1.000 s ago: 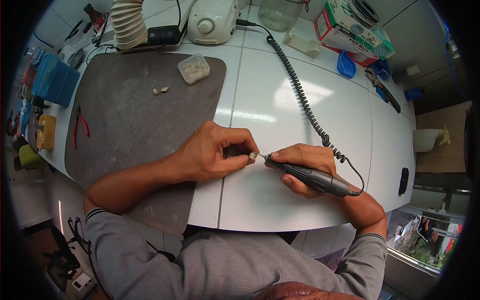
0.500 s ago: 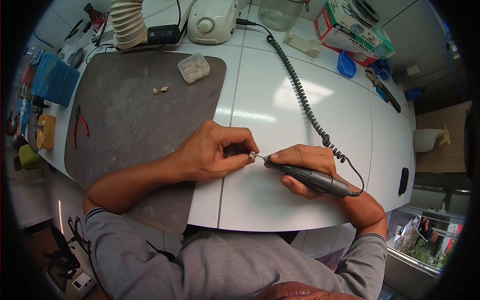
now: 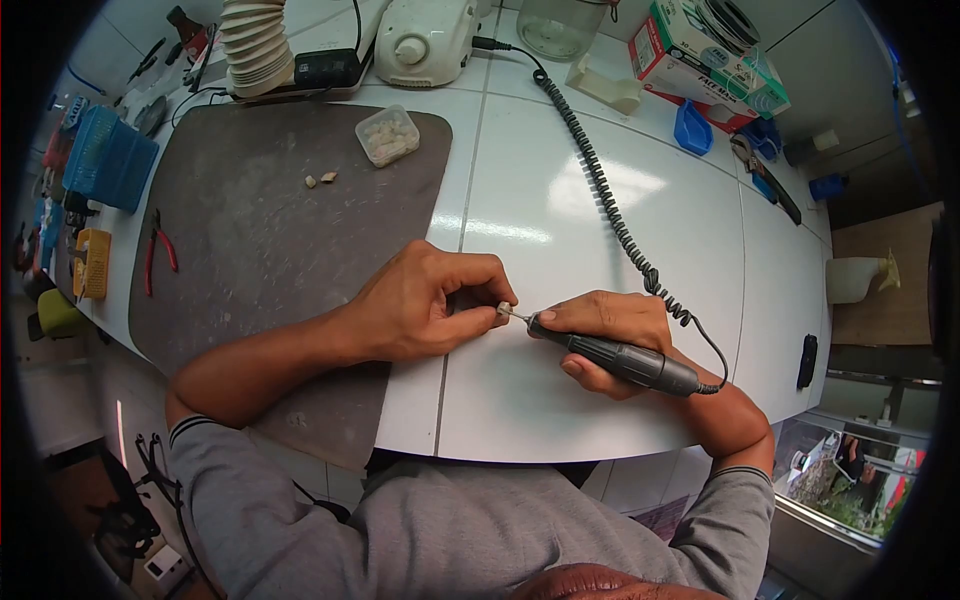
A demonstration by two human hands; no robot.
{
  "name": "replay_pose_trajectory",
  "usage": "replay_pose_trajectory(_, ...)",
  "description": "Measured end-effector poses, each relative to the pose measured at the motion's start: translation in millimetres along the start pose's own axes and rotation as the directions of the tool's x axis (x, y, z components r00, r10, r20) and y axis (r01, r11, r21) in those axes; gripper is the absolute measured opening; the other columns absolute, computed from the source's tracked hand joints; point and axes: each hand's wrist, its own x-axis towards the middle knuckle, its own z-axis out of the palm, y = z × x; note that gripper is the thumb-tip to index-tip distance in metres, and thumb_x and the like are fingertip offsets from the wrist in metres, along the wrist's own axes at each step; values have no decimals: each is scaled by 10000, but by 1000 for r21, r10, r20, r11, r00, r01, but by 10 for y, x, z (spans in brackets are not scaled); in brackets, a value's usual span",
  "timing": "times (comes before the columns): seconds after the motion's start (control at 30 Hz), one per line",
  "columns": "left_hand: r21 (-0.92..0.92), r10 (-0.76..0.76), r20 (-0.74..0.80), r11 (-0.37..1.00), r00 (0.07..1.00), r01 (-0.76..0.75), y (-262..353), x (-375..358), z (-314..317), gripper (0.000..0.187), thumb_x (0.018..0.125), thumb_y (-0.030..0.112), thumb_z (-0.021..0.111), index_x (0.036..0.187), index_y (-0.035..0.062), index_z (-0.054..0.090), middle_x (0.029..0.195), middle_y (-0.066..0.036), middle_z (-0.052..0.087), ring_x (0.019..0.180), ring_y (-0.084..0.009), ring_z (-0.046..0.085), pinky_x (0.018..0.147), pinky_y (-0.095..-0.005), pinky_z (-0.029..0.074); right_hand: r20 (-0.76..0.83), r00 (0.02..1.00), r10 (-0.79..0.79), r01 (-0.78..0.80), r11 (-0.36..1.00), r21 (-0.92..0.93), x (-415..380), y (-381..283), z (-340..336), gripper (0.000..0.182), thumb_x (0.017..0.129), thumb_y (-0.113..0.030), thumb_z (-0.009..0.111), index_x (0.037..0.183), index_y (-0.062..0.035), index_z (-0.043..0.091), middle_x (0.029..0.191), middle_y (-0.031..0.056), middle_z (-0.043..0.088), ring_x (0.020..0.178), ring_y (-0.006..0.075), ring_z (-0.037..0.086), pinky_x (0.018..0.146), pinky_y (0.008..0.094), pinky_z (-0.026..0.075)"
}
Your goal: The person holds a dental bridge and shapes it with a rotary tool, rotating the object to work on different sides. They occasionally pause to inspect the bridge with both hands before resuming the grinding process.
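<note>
Between the thumb and index finger of my left hand [image 3: 425,300] is pinched a small pale piece [image 3: 504,310], too small to make out fully. My right hand [image 3: 615,325] wraps round a black rotary handpiece [image 3: 632,360], held like a pen and pointing left. Its thin metal bit reaches the pale piece and seems to touch it. From the handpiece's rear end a black coiled cord [image 3: 600,180] runs up to a white control box [image 3: 425,45] with a round knob. Both hands are over the white tiled tabletop [image 3: 520,400].
A grey-brown mat [image 3: 270,250] covers the left side, bearing a clear tub [image 3: 388,137] of pale pieces, two loose bits [image 3: 320,181] and red-handled pliers [image 3: 158,252]. A ribbed hose [image 3: 258,45] stands behind. Boxes [image 3: 705,65] and a blue tray [image 3: 692,128] sit at back right.
The pale piece and the bit have shifted very slightly in my fingers. Both hands otherwise stay in place.
</note>
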Motion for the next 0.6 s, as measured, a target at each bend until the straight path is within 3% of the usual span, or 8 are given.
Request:
replay_pose_trajectory(0.13,-11,13,-4,1000,1000,-13,-2,-4,7,135,891,78,734,1010,27,771,838,-58,788,682,-98,697,597,-260,497,1,1000,28,-28,999,24,10,0,-16,383,891,-164,756,1214,40,731,1040,209,800,945,316,810,843,383,670)
replay_pose_trajectory(0.23,-11,4,-1,1000,1000,-4,-37,-4,9,133,889,73,735,1009,28,770,838,-57,788,686,-98,701,601,-260,500,-9,1000,-5,5,1000,-2,-1,-10,8,369,876,-121,792,1222,4,752,1072,168,800,917,264,807,800,346,675)
replay_pose_trajectory(0.6,-4,14,2,1000,1000,-14,-2,-1,-1,131,895,70,733,1013,24,767,844,-60,790,692,-98,704,603,-263,504,-16,1000,-5,5,1000,2,6,-3,3,364,872,-121,794,1210,9,753,1045,173,797,892,268,806,781,343,673)
